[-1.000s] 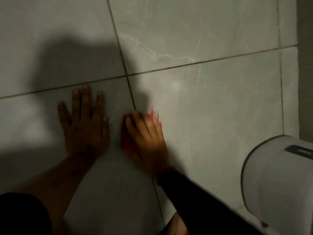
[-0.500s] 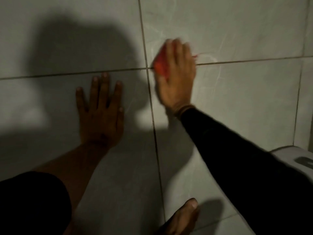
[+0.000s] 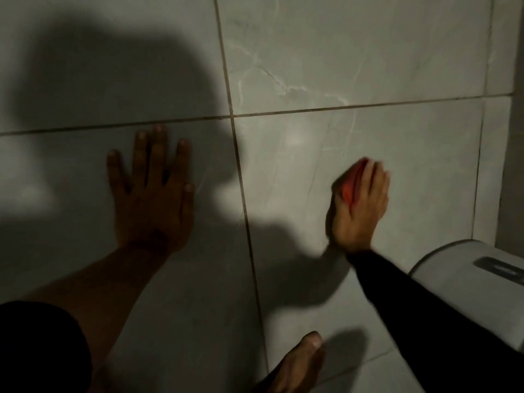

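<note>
My left hand (image 3: 151,194) lies flat on the grey marble tile (image 3: 312,52), fingers spread, in shadow to the left of the vertical grout line. My right hand (image 3: 361,208) is right of that line, below the horizontal grout line, holding a red scrubbing pad or brush (image 3: 350,185) against the tile. Most of the red thing is hidden under the fingers and it is blurred. The right arm wears a black sleeve.
A white rounded toilet tank or fixture (image 3: 459,262) with a dark button plate stands at the lower right. A bare foot (image 3: 300,364) shows at the bottom centre. A wall corner (image 3: 510,137) runs down the right edge. Dark shadows cover the left tiles.
My right hand with the red pad went from beside my left hand up to the grout crossing, then swept down and right. My left hand stayed flat on the tile.
</note>
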A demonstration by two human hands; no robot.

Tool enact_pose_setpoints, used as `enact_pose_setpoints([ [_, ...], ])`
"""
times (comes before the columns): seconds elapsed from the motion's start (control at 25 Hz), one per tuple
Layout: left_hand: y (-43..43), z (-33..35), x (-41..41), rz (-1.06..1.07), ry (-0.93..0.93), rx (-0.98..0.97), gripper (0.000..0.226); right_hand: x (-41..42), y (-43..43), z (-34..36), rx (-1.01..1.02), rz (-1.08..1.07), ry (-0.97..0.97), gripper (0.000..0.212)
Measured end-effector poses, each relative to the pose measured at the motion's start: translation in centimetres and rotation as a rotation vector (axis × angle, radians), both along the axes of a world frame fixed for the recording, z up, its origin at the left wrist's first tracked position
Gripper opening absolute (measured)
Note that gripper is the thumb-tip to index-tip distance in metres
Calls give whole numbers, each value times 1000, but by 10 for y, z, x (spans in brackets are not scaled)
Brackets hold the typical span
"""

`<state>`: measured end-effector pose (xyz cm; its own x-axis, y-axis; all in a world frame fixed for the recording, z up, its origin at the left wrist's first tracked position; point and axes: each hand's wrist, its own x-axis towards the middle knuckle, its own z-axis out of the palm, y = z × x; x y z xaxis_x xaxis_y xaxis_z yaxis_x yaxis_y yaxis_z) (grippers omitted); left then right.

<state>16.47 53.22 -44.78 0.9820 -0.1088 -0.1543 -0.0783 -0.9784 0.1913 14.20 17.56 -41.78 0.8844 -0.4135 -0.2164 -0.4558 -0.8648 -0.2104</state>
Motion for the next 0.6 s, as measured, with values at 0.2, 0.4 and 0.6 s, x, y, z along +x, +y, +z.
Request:
enact_pose_setpoints([
  [0.2, 0, 1, 1, -14, -1, 36, 72, 55, 69, -18, -33, 204, -119, 84],
  [0.4, -3, 41, 6, -70, 126, 53, 71, -106, 124, 10, 233, 262, 65, 76],
  [0.6, -19, 123, 13, -164, 635, 14, 71, -120, 128, 103, 1151, -391, 97, 40],
])
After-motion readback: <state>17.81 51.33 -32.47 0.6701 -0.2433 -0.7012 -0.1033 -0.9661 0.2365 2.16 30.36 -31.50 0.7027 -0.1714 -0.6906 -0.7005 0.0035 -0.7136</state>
